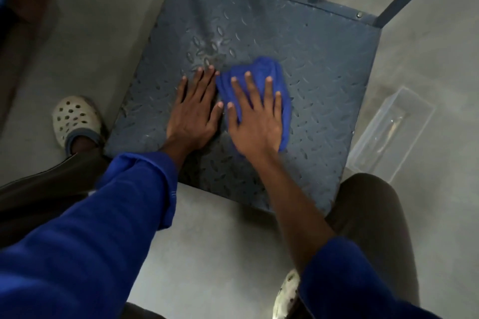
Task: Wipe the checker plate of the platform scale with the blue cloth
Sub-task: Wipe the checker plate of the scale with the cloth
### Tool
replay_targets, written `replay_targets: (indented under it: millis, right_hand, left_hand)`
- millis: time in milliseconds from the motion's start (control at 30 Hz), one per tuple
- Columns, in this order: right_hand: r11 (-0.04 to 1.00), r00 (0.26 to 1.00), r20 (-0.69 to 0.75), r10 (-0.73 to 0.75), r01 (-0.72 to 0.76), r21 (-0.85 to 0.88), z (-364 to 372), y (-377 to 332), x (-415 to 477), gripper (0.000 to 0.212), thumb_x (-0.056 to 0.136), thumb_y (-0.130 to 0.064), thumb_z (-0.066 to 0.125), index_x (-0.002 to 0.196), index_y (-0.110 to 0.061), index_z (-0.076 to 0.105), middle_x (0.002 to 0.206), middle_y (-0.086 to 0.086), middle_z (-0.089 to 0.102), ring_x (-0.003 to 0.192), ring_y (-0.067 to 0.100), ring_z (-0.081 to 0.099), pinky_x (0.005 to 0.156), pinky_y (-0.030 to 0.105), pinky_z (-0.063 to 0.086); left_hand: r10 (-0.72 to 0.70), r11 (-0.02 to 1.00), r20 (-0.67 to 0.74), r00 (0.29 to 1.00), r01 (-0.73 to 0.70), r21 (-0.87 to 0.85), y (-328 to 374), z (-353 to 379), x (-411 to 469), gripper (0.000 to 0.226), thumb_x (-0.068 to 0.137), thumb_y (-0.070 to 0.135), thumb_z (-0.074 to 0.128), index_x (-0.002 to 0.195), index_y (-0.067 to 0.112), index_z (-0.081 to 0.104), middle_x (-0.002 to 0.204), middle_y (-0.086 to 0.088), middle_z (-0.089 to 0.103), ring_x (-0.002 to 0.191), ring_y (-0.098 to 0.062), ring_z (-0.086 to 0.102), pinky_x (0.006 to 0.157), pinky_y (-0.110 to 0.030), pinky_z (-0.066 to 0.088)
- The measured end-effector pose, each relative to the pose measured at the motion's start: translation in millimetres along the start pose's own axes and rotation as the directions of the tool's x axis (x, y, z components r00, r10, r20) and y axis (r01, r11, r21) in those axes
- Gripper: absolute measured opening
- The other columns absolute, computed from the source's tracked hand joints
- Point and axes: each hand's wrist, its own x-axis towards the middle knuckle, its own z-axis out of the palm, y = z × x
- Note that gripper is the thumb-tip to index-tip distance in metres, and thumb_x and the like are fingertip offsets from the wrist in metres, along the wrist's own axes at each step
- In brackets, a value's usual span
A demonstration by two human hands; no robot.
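Right hand (255, 122): flat, fingers spread, palm pressing down on the blue cloth (261, 77), not gripping it.
Left hand (197, 111): spread flat, empty, just beside the cloth.
Blue cloth: bunched near the middle of the checker plate (324, 65).
Sleeves: blue, rolled back.
Floor right of the plate: clear plastic box (388, 134).
Floor left of the plate: perforated clog (75, 119).

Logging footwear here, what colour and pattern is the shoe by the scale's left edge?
Off-white shoe dotted with round holes, clearest in the head view.
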Motion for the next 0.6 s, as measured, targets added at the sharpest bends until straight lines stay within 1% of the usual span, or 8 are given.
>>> replay_targets:
  millis: [67,100,233,333,367,467,533,600]
  right_hand:
    - [0.994,0.994,0.026,-0.107,0.107,-0.001,0.8,9.5,-12.2,0.058,0.110,-0.055,0.027,0.165,-0.040,0.021,0.175,-0.011,0.014,0.163,0.030,0.006,0.130,0.053,0.012]
    - [0.995,0.995,0.015,-0.094,0.094,-0.016,-0.9,20.7,-2.2,0.058,0.109,-0.056,0.026,0.165,-0.041,0.021,0.175,-0.012,0.015,0.163,0.029,0.007,0.130,0.053,0.013]
    - [0.978,0.977,-0.046,0.207,-0.207,0.008,-11.5,63.5,65.1,0.062,0.107,-0.060,0.023,0.165,-0.041,0.020,0.175,-0.010,0.015,0.163,0.032,0.007,0.130,0.055,0.013]
    - [0.949,0.946,-0.091,0.313,-0.308,0.065,-10.6,30.7,38.4,0.059,0.108,-0.056,0.025,0.165,-0.038,0.023,0.175,-0.007,0.017,0.162,0.034,0.008,0.128,0.057,0.014]
    - [0.954,0.952,-0.083,0.296,-0.291,0.076,-8.7,10.7,9.5,0.058,0.109,-0.054,0.028,0.165,-0.038,0.023,0.175,-0.007,0.017,0.163,0.034,0.007,0.128,0.057,0.013]
    - [0.991,0.994,0.002,0.110,-0.109,0.078,-1.7,-22.8,-63.8,0.057,0.110,-0.053,0.032,0.165,-0.038,0.025,0.174,-0.010,0.018,0.163,0.031,0.006,0.129,0.055,0.013]
    - [0.995,0.997,-0.027,0.070,-0.067,0.078,-0.7,-1.5,-49.4,0.056,0.109,-0.053,0.034,0.163,-0.040,0.029,0.173,-0.011,0.022,0.163,0.031,0.010,0.129,0.054,0.015]
    - [0.992,0.990,-0.068,0.125,-0.122,0.039,-6.5,28.7,-10.0,0.057,0.109,-0.055,0.033,0.163,-0.041,0.029,0.173,-0.011,0.023,0.162,0.032,0.012,0.129,0.054,0.015]
  left_hand:
    - [-0.001,1.000,-0.013,1.000,0.001,-0.016,0.3,-0.3,-0.4,0.067,0.111,0.040,0.029,0.170,0.012,0.018,0.178,-0.006,0.015,0.166,-0.023,0.008,0.133,-0.054,0.008]
    - [-0.004,1.000,-0.018,1.000,0.004,-0.014,0.0,-0.3,-0.6,0.066,0.111,0.040,0.029,0.170,0.012,0.018,0.179,-0.006,0.014,0.166,-0.023,0.008,0.133,-0.054,0.008]
    - [0.002,1.000,-0.020,1.000,-0.002,0.003,1.5,1.1,-1.4,0.066,0.112,0.043,0.027,0.171,0.015,0.014,0.179,-0.005,0.010,0.166,-0.022,0.004,0.133,-0.053,0.006]
    - [-0.012,1.000,-0.008,1.000,0.012,0.003,2.9,-4.8,-0.2,0.067,0.111,0.043,0.027,0.171,0.015,0.014,0.179,-0.005,0.010,0.166,-0.023,0.004,0.134,-0.053,0.006]
    - [-0.014,1.000,0.003,1.000,0.014,0.005,3.2,-7.1,0.3,0.068,0.110,0.042,0.027,0.171,0.014,0.015,0.179,-0.005,0.010,0.166,-0.024,0.005,0.133,-0.053,0.006]
    - [-0.006,1.000,0.034,0.999,0.006,0.016,5.1,-10.7,1.1,0.075,0.100,0.037,0.031,0.170,0.013,0.017,0.179,-0.007,0.012,0.166,-0.025,0.006,0.133,-0.054,0.007]
    - [-0.013,1.000,0.028,1.000,0.012,0.018,5.7,-9.2,0.5,0.073,0.103,0.038,0.033,0.170,0.013,0.018,0.179,-0.006,0.013,0.166,-0.025,0.007,0.133,-0.054,0.007]
    - [-0.017,1.000,0.013,1.000,0.017,0.015,5.4,-8.9,1.3,0.069,0.108,0.041,0.032,0.170,0.014,0.018,0.179,-0.006,0.013,0.166,-0.025,0.007,0.133,-0.054,0.008]
